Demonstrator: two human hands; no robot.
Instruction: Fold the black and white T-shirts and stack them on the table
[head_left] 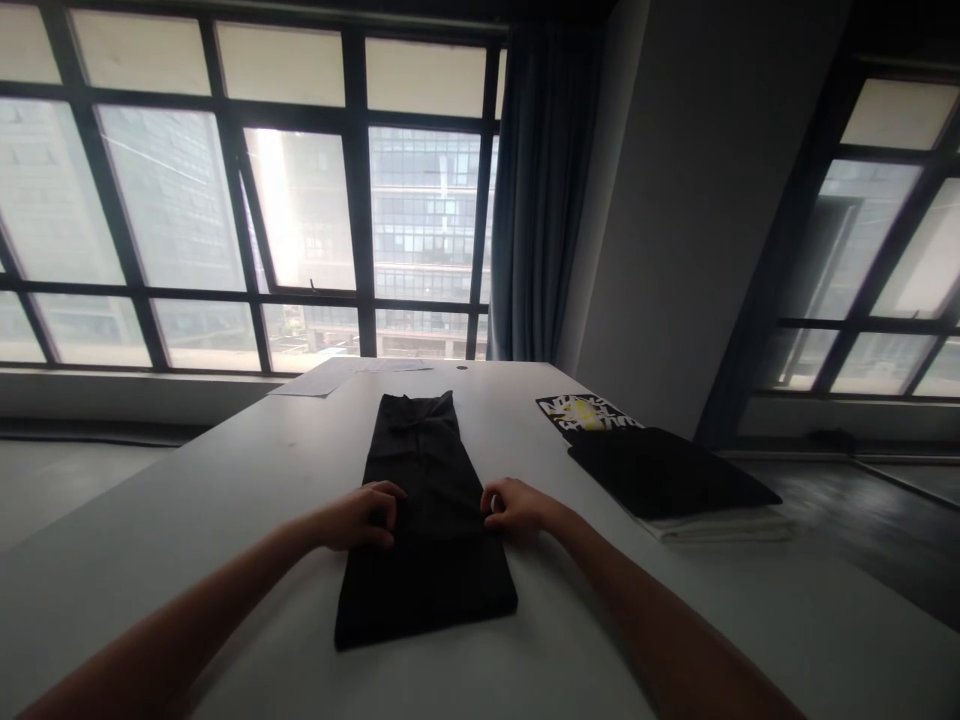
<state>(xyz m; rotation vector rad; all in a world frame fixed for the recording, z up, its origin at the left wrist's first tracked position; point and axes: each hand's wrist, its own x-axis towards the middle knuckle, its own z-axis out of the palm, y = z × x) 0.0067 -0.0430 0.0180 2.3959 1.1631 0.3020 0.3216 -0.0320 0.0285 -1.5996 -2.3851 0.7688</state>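
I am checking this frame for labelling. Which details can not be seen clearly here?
Head view only:
- left hand and right hand: fingertips curl under, grip on the black garment unclear.
- Garment type: too dark.
- Print on the folded stack: mostly covered.
- Papers: too small.

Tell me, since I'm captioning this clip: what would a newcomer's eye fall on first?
The long black folded cloth garment lying lengthwise mid-table, with the left hand and right hand gripping its two side edges. To the right sits a flat stack of dark folded clothes on the white table, a yellow-and-black printed piece just behind it. Tall gridded windows glow beyond.
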